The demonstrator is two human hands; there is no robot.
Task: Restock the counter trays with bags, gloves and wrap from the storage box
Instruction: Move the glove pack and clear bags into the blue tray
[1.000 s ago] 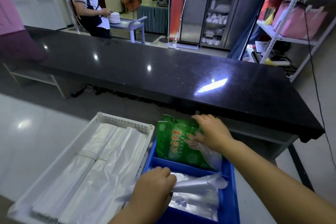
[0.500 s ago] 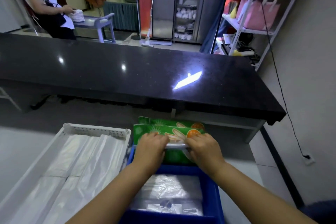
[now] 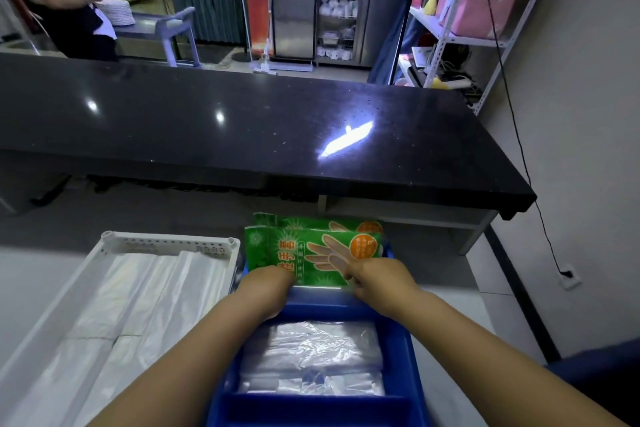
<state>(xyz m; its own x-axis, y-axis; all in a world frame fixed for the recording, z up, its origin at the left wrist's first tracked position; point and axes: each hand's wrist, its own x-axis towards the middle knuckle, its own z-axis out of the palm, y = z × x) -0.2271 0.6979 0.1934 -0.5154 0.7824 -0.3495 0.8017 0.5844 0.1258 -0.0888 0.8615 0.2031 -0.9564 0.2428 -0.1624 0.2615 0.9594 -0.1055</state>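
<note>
- Head view: the left hand [image 3: 266,288] curls its fingers over the lower edge of the front green printed plastic glove packet [image 3: 304,253]; the right hand [image 3: 379,282] pinches its lower right corner.
- The packet stands upright in the far compartment of the blue plastic tray [image 3: 403,340].
- Clear folded plastic bags [image 3: 311,354] lie in the compartment nearer the person.
- A white perforated plastic tray [image 3: 166,243] sits just left.

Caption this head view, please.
Left hand and right hand hold green glove packs in the blue tray beside a white tray of bags.
</note>
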